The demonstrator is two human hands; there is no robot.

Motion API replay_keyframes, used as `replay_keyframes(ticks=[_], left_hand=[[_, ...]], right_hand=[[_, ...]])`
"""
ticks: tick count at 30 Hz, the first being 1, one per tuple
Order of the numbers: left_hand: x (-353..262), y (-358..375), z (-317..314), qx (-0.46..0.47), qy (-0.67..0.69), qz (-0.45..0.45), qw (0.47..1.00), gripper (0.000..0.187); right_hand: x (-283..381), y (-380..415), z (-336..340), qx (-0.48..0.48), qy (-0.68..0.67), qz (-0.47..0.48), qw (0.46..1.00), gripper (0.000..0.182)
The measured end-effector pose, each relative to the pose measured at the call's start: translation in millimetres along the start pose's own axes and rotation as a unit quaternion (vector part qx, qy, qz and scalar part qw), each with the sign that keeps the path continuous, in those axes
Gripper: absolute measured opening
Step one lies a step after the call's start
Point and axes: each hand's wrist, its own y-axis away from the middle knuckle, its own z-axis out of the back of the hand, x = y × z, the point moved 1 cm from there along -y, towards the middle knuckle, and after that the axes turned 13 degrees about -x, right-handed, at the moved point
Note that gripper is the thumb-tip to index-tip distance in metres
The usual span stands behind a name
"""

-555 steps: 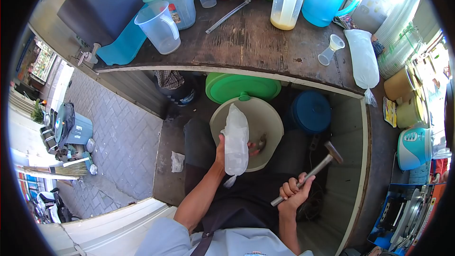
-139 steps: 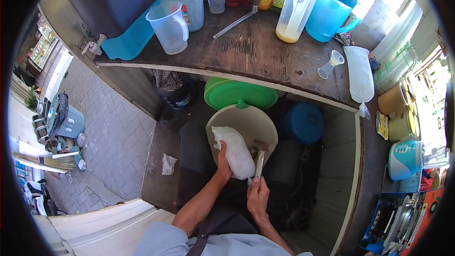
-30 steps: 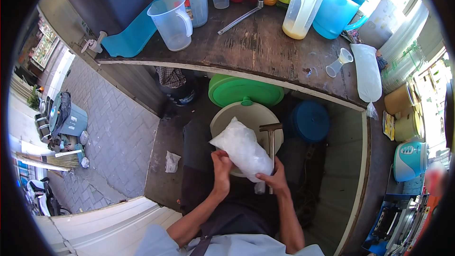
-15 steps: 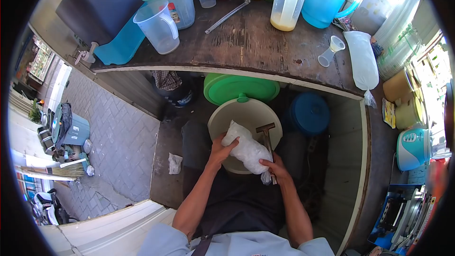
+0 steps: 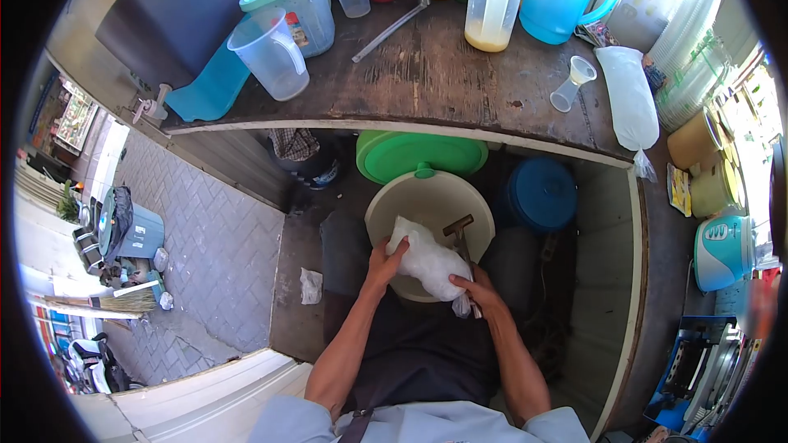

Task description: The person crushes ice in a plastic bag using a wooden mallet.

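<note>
- Bag [image 5: 431,264] of white lumps, maybe ice, lies on a slant between my two hands, over the big pale tub [image 5: 380,205].
- From far off, I see my left hand [image 5: 379,269] closed on its top end, thumb in front. I can't see the fingers behind.
- My right hand [image 5: 486,294] is closed on the low end, thumb on top. The hammer [image 5: 459,226] is in that hand too, its head poking up past my fingers.
- The bunched tail [image 5: 461,305] hangs just below my right thumb.
- I think the bag is a bit heavy, and slippery if wet. Its skin looks thin and floppy, so hard bits may slide about and poke through.
- I'd hold both fat ends with my fingers spread wide underneath. I wouldn't pinch the middle or lift by the tail.
</note>
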Motion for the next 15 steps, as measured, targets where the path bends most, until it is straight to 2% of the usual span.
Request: replay_keyframes(ticks=[3,6,8,9,11,12,14,15], left_hand=[[3,-9,-2,-0.033,-0.036,0.001,0.999,0.071],[1,-9,3,-0.006,0.022,0.031,0.999,0.074],[-1,-8,6,0.050,-0.016,0.067,0.996,0.081],[-1,-6,6,0.049,-0.014,0.068,0.996,0.081],[0,-4,2,0.074,-0.117,0.037,0.990,0.091],[2,-4,2,0.075,-0.116,0.036,0.990,0.091],[12,-4,5,0.035,0.093,0.154,0.983,0.090],[17,-4,6,0.038,0.094,0.153,0.983,0.090]], right_hand=[[15,8,-5,0.011,0.012,0.015,1.000,0.067],[13,9,-5,0.013,0.036,0.021,0.999,0.065],[13,7,-5,0.026,0.037,0.035,0.998,0.065],[21,14,-8,0.023,0.069,0.010,0.997,0.070],[26,15,-7,0.017,0.102,-0.013,0.995,0.075],[23,12,-6,0.022,0.081,-0.021,0.996,0.074],[16,8,-4,0.026,0.059,-0.028,0.998,0.074],[14,7,-5,0.026,0.025,-0.025,0.999,0.073]])
